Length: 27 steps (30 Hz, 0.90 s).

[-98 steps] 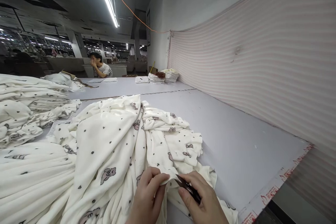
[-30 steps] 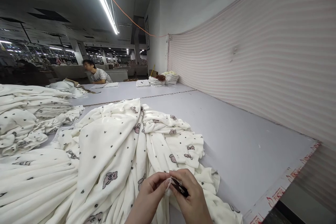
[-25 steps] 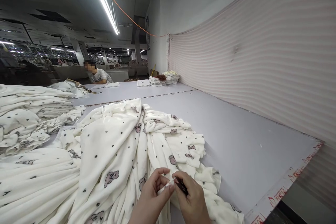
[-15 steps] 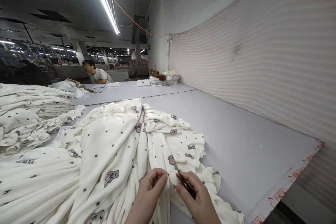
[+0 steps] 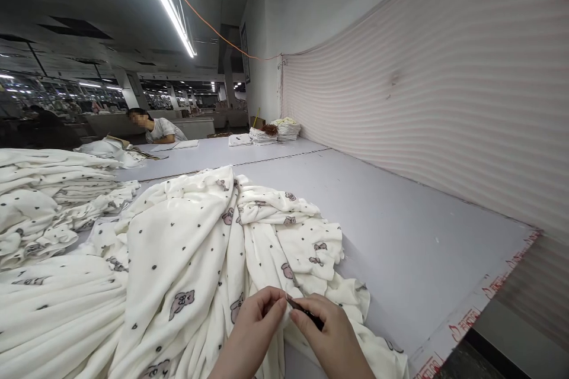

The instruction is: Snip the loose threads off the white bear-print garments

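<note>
A white plush garment [image 5: 178, 237] printed with small dark marks and grey-brown animals lies in folds before me. My left hand [image 5: 255, 328] is closed in a pinch on its edge, with a thin pale thread end seeming to stick up at the fingertips. My right hand [image 5: 331, 331] grips dark thread snips [image 5: 306, 312], and their tip meets the left fingertips. Whether the blades are apart is too small to make out. Under both hands, the cloth hangs down towards me.
More of the same white fabric [image 5: 57, 189] is heaped at the left. The pale table [image 5: 400, 243] extends right to a taped edge and a striped sheet [image 5: 422, 100]. Stacked white pieces [image 5: 288, 129] stand at the far side, where a person [image 5: 160, 130] leans on the table.
The snips' tip has moved left and now reaches the left fingertips; before, it was apart from them, with a bit of white cloth between the hands. The view has shifted slightly.
</note>
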Tool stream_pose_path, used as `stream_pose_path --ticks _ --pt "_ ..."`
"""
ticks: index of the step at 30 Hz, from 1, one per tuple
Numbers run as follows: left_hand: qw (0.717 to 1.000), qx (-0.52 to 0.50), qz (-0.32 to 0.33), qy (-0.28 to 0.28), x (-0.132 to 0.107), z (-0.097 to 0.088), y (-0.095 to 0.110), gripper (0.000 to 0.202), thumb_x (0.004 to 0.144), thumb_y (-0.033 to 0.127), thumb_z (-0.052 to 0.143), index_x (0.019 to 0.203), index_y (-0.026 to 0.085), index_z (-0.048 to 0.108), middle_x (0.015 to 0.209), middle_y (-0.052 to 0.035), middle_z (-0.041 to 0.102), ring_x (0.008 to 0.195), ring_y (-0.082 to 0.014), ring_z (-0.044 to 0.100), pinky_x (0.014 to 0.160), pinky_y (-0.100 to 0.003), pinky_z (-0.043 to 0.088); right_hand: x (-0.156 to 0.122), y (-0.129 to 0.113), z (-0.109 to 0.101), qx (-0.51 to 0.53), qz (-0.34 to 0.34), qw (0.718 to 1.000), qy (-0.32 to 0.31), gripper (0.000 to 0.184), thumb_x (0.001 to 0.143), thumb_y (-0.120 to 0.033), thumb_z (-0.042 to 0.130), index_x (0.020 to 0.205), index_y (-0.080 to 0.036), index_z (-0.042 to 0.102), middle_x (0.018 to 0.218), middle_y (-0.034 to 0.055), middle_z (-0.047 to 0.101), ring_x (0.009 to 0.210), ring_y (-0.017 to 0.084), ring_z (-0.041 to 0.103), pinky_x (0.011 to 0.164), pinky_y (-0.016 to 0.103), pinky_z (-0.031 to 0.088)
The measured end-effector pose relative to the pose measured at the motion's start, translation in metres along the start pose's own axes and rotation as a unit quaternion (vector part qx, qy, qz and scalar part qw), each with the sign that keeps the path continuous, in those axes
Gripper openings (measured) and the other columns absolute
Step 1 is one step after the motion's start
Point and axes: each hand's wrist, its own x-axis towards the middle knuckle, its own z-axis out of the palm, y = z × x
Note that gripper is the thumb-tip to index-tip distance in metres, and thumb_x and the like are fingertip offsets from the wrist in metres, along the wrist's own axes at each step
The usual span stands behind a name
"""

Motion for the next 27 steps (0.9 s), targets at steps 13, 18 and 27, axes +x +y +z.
stream_pose_path --ticks 13,18,27 --pt "0.996 -0.065 -0.055 0.007 0.004 0.009 0.017 0.035 0.074 0.049 0.061 0.090 0.019 0.069 0.083 -0.0030 0.066 0.088 -0.0237 0.056 0.077 -0.031 0.040 -0.001 0.008 -0.006 -0.076 0.011 0.997 0.017 0.014 0.082 -0.028 0.060 0.091 -0.029 0.070 0.081 -0.0008 0.067 0.076 0.019 0.064 0.065 0.026 0.046" --pt "0.997 -0.063 -0.052 0.012 0.007 0.015 0.017 0.030 0.077 0.045 0.061 0.089 0.019 0.069 0.079 -0.0018 0.065 0.085 -0.0216 0.057 0.074 -0.029 0.039 -0.002 0.016 -0.005 -0.148 -0.028 0.987 0.054 0.019 0.086 -0.027 0.054 0.100 -0.029 0.068 0.086 -0.0004 0.068 0.078 0.019 0.066 0.059 0.024 0.046" --pt "0.988 -0.116 -0.099 0.027 0.017 0.019 0.012 0.035 0.068 0.048 0.068 0.088 0.019 0.072 0.075 -0.0011 0.069 0.080 -0.0198 0.056 0.068 -0.025 0.039 -0.001 0.025 -0.006 -0.210 -0.055 0.975 0.054 0.024 0.087 -0.028 0.052 0.108 -0.028 0.064 0.093 0.0009 0.068 0.080 0.021 0.066 0.065 0.028 0.049"
